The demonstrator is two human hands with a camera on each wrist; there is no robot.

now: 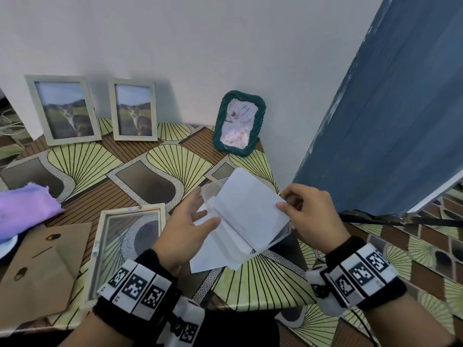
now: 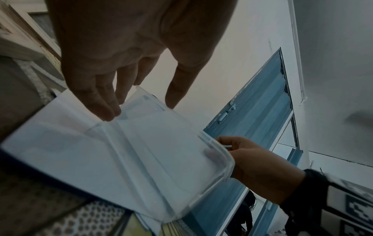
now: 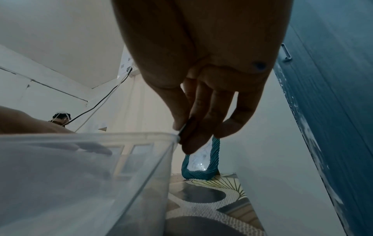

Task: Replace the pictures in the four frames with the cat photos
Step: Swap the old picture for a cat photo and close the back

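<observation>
A clear plastic container [image 1: 283, 234] sits near the table's right side, with white photo sheets [image 1: 213, 256] lying face down in and under it. My right hand [image 1: 284, 202] pinches the corner of the top white sheet [image 1: 250, 199], lifted at a slant; the pinch shows in the right wrist view [image 3: 183, 134]. My left hand [image 1: 205, 211] is spread with straight fingers against the left end of the container [image 2: 181, 143]. Two pale wooden frames [image 1: 64, 108] [image 1: 135, 112] and a green woven frame [image 1: 239, 122] lean on the wall. An empty glass frame [image 1: 132, 209] lies flat at the front left.
A brown cardboard backing [image 1: 45, 271] lies left of the flat frame. A purple cloth [image 1: 25, 209] sits at the far left. A blue door [image 1: 388, 121] stands close on the right, past the table's edge. The white wall backs the table.
</observation>
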